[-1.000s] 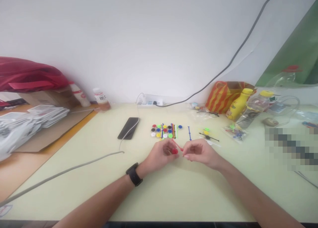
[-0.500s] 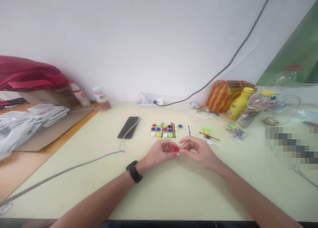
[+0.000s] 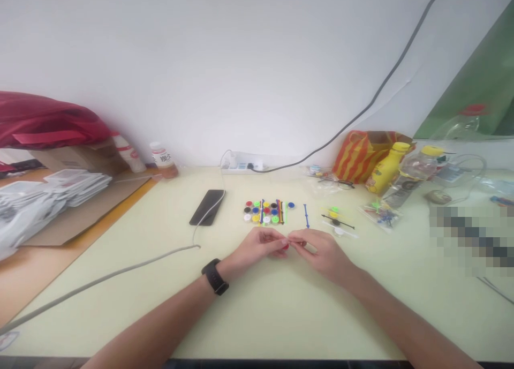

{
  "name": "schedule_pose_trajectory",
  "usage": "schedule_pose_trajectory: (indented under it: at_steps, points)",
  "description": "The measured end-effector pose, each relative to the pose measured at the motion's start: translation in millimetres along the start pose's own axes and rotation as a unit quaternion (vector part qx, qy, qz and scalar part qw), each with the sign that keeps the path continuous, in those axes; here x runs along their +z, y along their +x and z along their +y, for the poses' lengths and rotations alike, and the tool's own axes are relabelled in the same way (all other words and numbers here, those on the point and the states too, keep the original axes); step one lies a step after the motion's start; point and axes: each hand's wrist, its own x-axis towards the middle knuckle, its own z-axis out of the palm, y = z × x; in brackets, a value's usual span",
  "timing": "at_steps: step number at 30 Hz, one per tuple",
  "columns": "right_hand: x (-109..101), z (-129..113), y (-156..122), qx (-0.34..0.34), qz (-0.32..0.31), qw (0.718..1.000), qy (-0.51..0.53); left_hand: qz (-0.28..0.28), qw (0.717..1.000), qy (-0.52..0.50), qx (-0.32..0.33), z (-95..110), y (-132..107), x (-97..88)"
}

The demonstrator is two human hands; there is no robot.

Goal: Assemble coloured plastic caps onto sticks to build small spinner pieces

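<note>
Over the table's middle, my left hand (image 3: 261, 246) is closed, pinching a small red plastic spinner (image 3: 286, 246) between thumb and fingers. My right hand (image 3: 319, 248) is closed too, its fingertips pressed against the spinner's right side and meeting the left fingertips. Most of the spinner is hidden by the fingers. Just beyond lie rows of coloured round bases (image 3: 256, 210) with thin arrows between them. A blue arrow (image 3: 306, 216) lies alone behind my right hand. Farther right are a black arrow (image 3: 338, 221) and several yellow, green and white pieces.
A black phone (image 3: 206, 207) with a cable lies left of the pieces. At the back are a power strip (image 3: 241, 163) and a brown-drink bottle (image 3: 164, 160). To the right stand a striped bag (image 3: 353, 155), a yellow bottle (image 3: 387, 168) and a bag of parts (image 3: 379, 215).
My right fingers have closed down and moved in against the left fingertips. The red spinner, whose long arm showed before, is now mostly covered. Things on the table stay put.
</note>
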Motion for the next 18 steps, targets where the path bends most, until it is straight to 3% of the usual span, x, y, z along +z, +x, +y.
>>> schedule_pose_trajectory:
  at_steps: [5, 10, 18]
  points:
    - [-4.0, -7.4, 1.9, 0.023, -0.018, 0.999, 0.025, 0.002, 1.0, -0.01, 0.004, 0.8, -0.4, 0.8]
    - [-5.1, -10.7, 6.5, 0.084, -0.036, 0.99, 0.107, 0.04, 0.999, 0.005, 0.016, 1.3, -1.1, 6.3]
    - [-4.5, -9.4, 8.6, 0.146, -0.061, 0.972, 0.174, 0.056, 0.996, 0.01, 0.071, -5.0, -2.1, 6.3]
